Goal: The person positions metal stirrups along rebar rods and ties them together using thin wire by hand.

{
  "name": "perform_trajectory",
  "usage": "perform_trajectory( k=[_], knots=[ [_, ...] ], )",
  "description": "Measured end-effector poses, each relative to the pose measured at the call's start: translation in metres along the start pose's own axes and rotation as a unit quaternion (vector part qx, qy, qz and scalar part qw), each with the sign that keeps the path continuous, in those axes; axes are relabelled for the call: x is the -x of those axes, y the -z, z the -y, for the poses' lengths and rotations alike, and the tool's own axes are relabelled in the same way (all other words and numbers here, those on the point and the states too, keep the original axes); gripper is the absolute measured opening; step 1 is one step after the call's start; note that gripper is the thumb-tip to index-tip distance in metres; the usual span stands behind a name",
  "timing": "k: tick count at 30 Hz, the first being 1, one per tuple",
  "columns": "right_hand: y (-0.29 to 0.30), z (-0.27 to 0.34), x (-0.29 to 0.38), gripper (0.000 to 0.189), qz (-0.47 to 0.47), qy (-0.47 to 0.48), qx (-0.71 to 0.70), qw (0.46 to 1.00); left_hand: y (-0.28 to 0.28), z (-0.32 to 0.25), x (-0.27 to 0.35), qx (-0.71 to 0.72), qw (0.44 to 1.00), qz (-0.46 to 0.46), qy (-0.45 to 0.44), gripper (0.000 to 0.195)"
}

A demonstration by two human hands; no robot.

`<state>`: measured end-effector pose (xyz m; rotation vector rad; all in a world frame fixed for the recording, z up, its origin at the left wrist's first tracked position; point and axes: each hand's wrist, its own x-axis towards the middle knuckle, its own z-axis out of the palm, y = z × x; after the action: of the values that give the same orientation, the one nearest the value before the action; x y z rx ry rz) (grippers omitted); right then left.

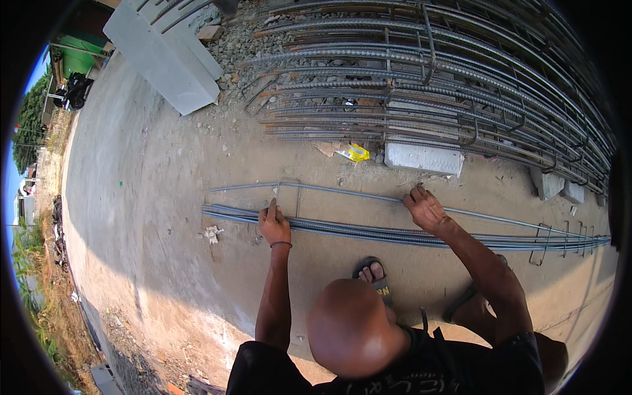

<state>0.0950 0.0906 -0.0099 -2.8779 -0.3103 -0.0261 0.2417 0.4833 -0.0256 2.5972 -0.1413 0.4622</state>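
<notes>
My left hand (274, 227) grips one side of a thin rectangular steel stirrup (298, 197), just above a bundle of ribbed rebar (365, 232) on the concrete ground. A single rebar rod (350, 191) passes through the stirrup's far end, apart from the bundle there and converging with it at the right. Farther right, my right hand (427, 211) is closed around that single rod. A small dark bit shows at its fingertips, too small to identify. More stirrups (542, 244) encircle the bars near their right end.
Stacked rebar cages (444, 74) fill the upper right, resting on concrete blocks (423, 157). A bent grey sheet (163, 64) lies at the upper left beside gravel (247, 49). A yellow wrapper (356, 153) and crumpled paper (213, 234) lie nearby. My sandalled foot (373, 274) stands close to the bundle.
</notes>
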Motion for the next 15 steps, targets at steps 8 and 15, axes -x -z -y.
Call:
perform_trajectory(
  k=[8, 15],
  knots=[
    [0.012, -0.001, -0.023, 0.026, 0.029, -0.089, -0.015, 0.995, 0.004, 0.009, 0.012, 0.028, 0.998, -0.048, -0.008, 0.03],
    [0.014, 0.041, -0.008, 0.024, 0.025, -0.036, -0.103, 0.994, 0.011, -0.009, 0.036, 0.059, 0.971, 0.007, 0.23, 0.037]
  ],
)
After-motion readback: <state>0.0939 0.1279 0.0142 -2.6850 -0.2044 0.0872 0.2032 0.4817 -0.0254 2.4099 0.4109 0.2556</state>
